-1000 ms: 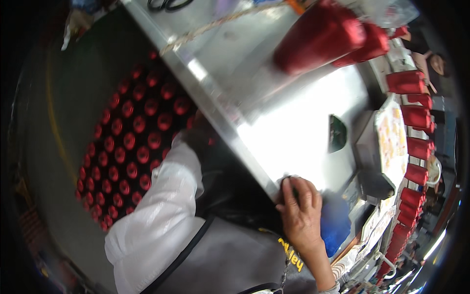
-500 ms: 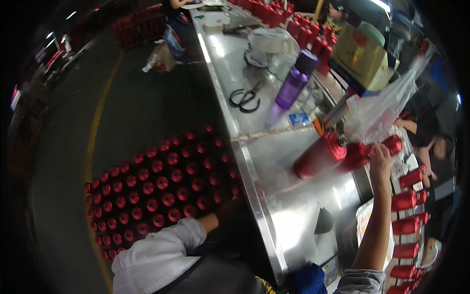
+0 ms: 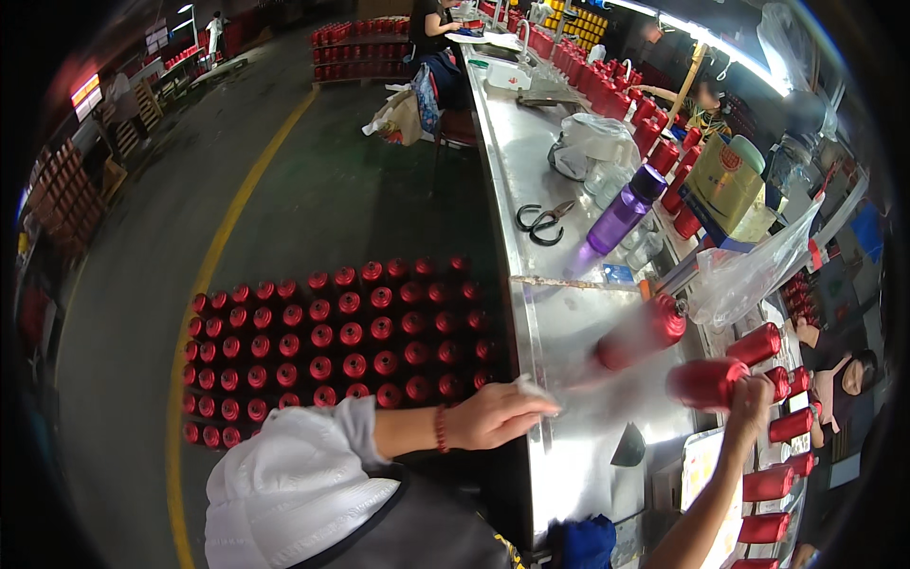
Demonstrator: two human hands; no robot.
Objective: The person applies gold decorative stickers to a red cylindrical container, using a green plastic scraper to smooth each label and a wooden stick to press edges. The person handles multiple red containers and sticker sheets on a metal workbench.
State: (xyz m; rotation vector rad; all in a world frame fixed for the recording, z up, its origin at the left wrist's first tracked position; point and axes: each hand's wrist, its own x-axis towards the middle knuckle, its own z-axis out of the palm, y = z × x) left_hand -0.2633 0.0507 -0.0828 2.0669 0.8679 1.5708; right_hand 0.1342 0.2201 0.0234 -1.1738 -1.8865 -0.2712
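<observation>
A: How does the bottle (image 3: pixel 703 384) look?
B: Red, rounded in body, with a metallic sheen. Blur smears its outline, worst at the left end.
A: And its pose?
B: It stretches sideways across the right of the frame, somewhat below mid-height. The left end is free; the right end sits in the grip of the right hand (image 3: pixel 752 396), which partly covers it. Whether it is lifted or standing, I can't tell.
A: And the left hand (image 3: pixel 498 415)?
B: It holds a small white scrap (image 3: pixel 531 386), just right of centre in the frame and below the middle. One tip pokes up above the hand. Cloth or paper, I can't say.
</observation>
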